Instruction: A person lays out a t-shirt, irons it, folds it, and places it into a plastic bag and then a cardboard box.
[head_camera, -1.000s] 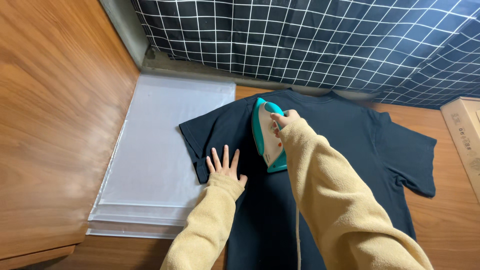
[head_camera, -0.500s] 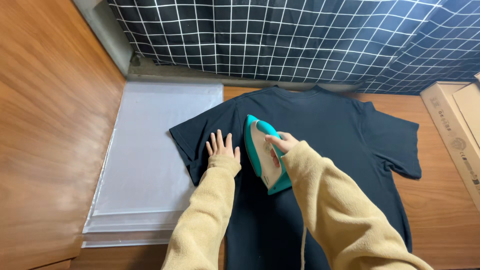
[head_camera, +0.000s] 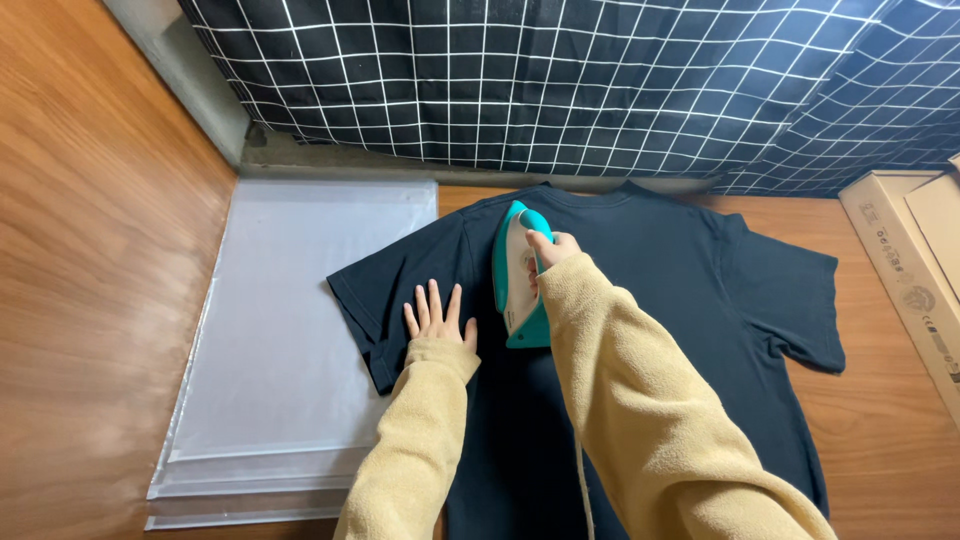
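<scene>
The right hand (head_camera: 553, 248) is gripping the teal iron (head_camera: 518, 275) on the black T-shirt (head_camera: 650, 290) while the left hand (head_camera: 438, 318) is pressing it flat, fingers spread

Cardboard box (head_camera: 915, 270) bounds the right; clear plastic sheets (head_camera: 290, 340) lie flat left.

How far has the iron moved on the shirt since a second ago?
Yes: the iron has slid up toward the collar of the black T-shirt, gripped by the right hand.

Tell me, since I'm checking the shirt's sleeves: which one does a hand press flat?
The sleeve beside the clear bags; the left hand lies on it. The other sleeve lies untouched.
</scene>
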